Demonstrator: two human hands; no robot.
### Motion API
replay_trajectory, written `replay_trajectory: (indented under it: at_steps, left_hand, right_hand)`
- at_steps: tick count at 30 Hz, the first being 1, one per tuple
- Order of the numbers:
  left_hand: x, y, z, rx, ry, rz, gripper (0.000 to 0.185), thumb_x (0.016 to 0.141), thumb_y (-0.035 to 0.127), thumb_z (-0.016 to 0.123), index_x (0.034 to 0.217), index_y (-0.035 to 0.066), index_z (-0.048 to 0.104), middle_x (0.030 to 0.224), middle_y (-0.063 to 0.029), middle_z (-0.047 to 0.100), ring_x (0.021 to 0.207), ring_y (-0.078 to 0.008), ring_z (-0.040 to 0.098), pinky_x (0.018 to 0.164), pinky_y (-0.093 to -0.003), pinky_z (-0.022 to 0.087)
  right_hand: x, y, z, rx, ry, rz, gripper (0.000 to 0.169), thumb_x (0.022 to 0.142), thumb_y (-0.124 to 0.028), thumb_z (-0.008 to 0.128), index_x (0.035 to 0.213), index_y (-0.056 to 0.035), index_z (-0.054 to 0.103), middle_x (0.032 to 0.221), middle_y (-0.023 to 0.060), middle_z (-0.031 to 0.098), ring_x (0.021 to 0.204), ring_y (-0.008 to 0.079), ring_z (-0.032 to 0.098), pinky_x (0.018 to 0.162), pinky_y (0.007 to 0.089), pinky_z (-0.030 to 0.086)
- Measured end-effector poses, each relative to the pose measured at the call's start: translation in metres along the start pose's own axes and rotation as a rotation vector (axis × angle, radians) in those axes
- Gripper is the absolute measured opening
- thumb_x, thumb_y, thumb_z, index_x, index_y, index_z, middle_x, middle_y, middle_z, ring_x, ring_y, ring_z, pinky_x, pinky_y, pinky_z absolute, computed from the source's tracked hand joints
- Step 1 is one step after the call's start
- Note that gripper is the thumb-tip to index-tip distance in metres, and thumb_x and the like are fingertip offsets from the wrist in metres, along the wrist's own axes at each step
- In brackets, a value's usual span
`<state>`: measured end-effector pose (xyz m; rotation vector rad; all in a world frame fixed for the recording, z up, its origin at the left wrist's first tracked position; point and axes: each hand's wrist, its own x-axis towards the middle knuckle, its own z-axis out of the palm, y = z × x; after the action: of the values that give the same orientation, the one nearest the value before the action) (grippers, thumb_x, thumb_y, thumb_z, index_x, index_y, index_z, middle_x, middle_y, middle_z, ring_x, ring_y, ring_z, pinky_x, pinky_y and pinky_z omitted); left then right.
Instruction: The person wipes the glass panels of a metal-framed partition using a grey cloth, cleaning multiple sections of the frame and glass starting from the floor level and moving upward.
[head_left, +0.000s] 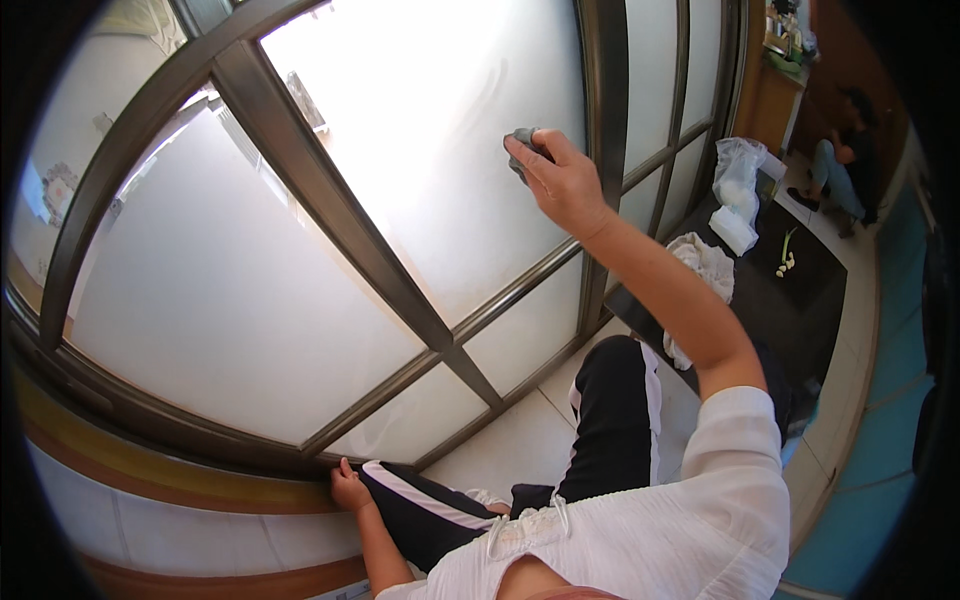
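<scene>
My right hand grips a crumpled grey cloth at the bright frosted glass pane of a framed door or window panel. The pane sits in a dark brown metal frame, and faint streaks show above the cloth. Low beside my knee, my left hand is close to the bottom rail of the frame. Its fingers look partly curled; whether they hold the rail is not clear.
On the right, a low dark table bears a whitish cloth, a clear plastic bag, a white box and garlic cloves. Another person sits low in the far background. Pale floor tiles lie below the panel.
</scene>
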<state>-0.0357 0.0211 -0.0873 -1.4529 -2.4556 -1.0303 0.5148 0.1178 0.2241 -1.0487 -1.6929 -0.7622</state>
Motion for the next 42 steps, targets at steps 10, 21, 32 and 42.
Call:
replay_trajectory:
  at_steps: [10,21,32,42]
  left_hand:
    - [0.001,-0.008,0.004,-0.044,-0.042,-0.009,0.043,0.088,0.046,0.055,0.07,0.007,0.058,0.056,-0.0088,0.06,0.052,-0.0282,0.059,0.047,-0.0413,0.043]
    - [0.001,-0.009,0.005,-0.065,-0.001,0.026,0.041,0.088,0.045,0.055,0.069,0.008,0.056,0.056,-0.0092,0.06,0.051,-0.0293,0.058,0.046,-0.0408,0.042]
    - [0.002,-0.022,0.012,-0.086,-0.011,-0.006,0.039,0.087,0.043,0.057,0.069,0.009,0.056,0.056,-0.0082,0.059,0.05,-0.0284,0.058,0.046,-0.0398,0.042]
    - [0.003,-0.029,0.015,-0.082,0.021,0.008,0.04,0.086,0.043,0.059,0.068,0.008,0.056,0.056,-0.0098,0.059,0.05,-0.0292,0.057,0.046,-0.041,0.041]
  right_hand:
    - [-0.064,-0.051,0.048,0.108,-0.068,-0.278,0.027,0.078,-0.006,0.061,0.104,-0.0098,0.065,0.087,0.004,0.056,0.073,0.02,0.056,0.059,0.0308,0.048]
    - [-0.102,-0.081,0.061,0.202,-0.389,-0.353,0.032,0.075,-0.009,0.06,0.105,-0.0151,0.066,0.089,0.0035,0.053,0.074,0.019,0.053,0.066,0.0315,0.047]
    - [-0.131,-0.088,0.07,0.254,-0.272,-0.035,0.027,0.074,-0.004,0.067,0.1,-0.0135,0.069,0.083,0.0066,0.057,0.072,0.0226,0.057,0.063,0.0319,0.049]
    - [-0.126,-0.097,0.076,0.263,-0.212,-0.192,0.029,0.074,-0.002,0.063,0.103,-0.0083,0.065,0.09,0.0086,0.056,0.073,0.0236,0.057,0.066,0.0301,0.05]
